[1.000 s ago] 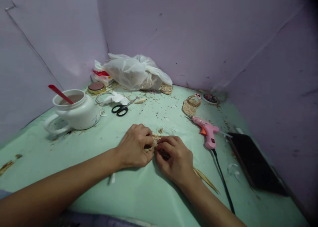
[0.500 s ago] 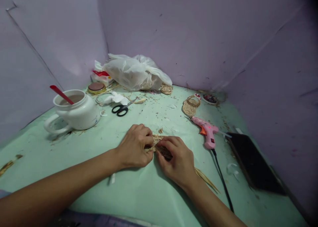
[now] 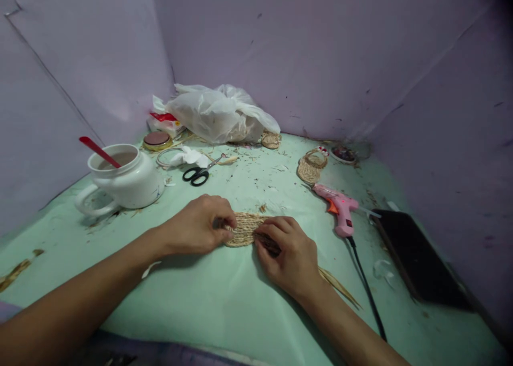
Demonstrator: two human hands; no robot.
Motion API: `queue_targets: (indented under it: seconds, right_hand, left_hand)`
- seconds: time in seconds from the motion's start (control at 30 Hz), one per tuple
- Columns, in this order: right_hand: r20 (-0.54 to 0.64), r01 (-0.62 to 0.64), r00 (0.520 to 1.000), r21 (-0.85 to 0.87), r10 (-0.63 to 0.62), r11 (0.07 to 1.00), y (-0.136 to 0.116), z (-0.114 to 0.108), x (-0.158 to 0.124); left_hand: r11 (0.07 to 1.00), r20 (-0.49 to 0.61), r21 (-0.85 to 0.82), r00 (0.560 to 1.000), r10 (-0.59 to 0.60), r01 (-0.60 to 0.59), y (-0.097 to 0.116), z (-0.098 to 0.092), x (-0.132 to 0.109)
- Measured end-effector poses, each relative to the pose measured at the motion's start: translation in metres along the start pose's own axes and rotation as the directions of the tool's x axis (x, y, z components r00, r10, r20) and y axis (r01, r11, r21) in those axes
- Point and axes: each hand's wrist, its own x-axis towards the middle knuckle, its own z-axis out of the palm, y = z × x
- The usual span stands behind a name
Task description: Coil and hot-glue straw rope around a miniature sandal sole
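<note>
A small flat woven straw piece (image 3: pixel 243 228) lies on the green table (image 3: pixel 224 307) in front of me. My left hand (image 3: pixel 197 225) pinches its left edge with the fingers curled. My right hand (image 3: pixel 289 254) is closed over its right end, fingers pressed on the weave. Loose straw strands (image 3: pixel 340 287) trail out from under my right wrist toward the right.
A pink glue gun (image 3: pixel 339 207) with a black cord lies right of my hands, with a dark phone (image 3: pixel 417 259) beyond it. A white pot with a red spoon (image 3: pixel 124 176) stands left. Black scissors (image 3: pixel 196 174), a plastic bag (image 3: pixel 218 115) and small woven baskets (image 3: pixel 310 166) sit farther back.
My left hand has slid to the left, uncovering more of the woven piece. The right hand has stayed on its right end. The view has shifted a little.
</note>
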Motion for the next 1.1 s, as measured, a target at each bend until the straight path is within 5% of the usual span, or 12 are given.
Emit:
queue_targets:
  seconds: [0.23, 0.67, 0.97, 1.1]
  right_hand:
    - [-0.013, -0.017, 1.0, -0.017, 0.017, 1.0, -0.001, 0.001, 0.0]
    - [0.007, -0.002, 1.0, -0.048, 0.003, 0.999, 0.0, -0.001, 0.002]
    - [0.026, 0.015, 1.0, -0.033, -0.014, 0.999, 0.002, -0.002, 0.001]
    - [0.009, 0.018, 1.0, -0.038, -0.017, 0.999, 0.002, -0.002, 0.002]
  left_hand:
    - [0.96, -0.045, 0.236, 0.989, -0.142, 0.149, 0.017, 0.028, 0.006]
    - [0.905, -0.057, 0.397, 0.988, -0.144, 0.155, 0.027, 0.033, 0.009]
    - [0.965, 0.098, 0.247, 0.989, -0.11, 0.083, 0.014, 0.015, 0.008]
    - [0.997, 0.207, 0.001, 0.976, -0.074, 0.076, 0.004, -0.008, 0.002]
